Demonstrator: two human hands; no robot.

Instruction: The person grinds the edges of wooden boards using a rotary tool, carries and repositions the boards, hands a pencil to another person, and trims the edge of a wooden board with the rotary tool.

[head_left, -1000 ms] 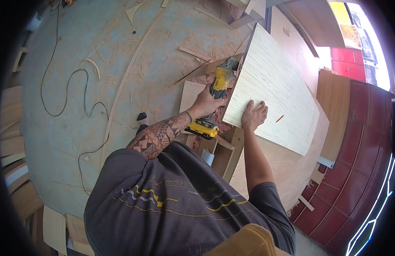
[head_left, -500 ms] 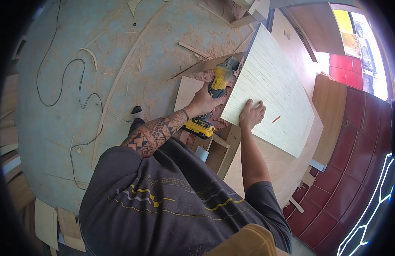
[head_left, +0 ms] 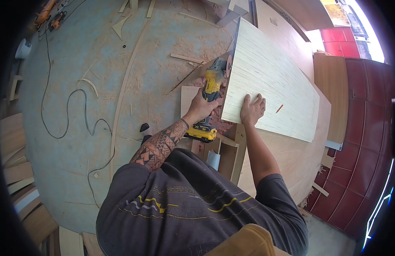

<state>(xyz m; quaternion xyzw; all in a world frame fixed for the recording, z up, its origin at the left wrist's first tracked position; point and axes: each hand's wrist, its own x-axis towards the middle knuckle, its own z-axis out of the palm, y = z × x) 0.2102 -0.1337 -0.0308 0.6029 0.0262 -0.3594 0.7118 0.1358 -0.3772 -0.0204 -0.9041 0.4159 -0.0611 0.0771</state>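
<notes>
My left hand (head_left: 200,106) is wrapped round the body of a yellow and black cordless angle grinder (head_left: 212,81), its battery pack toward me. The grinder's disc (head_left: 229,66) stands at the left edge of a pale wooden board (head_left: 270,77); whether it touches the edge I cannot tell. On top of the board, near its lower left corner, my right hand (head_left: 253,110) lies flat with fingers spread. A thin orange stick, like a pencil (head_left: 279,108), rests to the right of that hand.
A larger plywood sheet (head_left: 270,149) lies beneath the board. Wood offcuts and reddish sawdust cover parts of the floor, where a black cable (head_left: 68,106) winds. Orange power tools (head_left: 44,13) are at the far left. Dark red cabinet panels (head_left: 364,123) stand at the right.
The grinder has turned more upright, and its disc now shows beside the board's edge. My right hand keeps its place on the board. The whole view has shifted slightly.
</notes>
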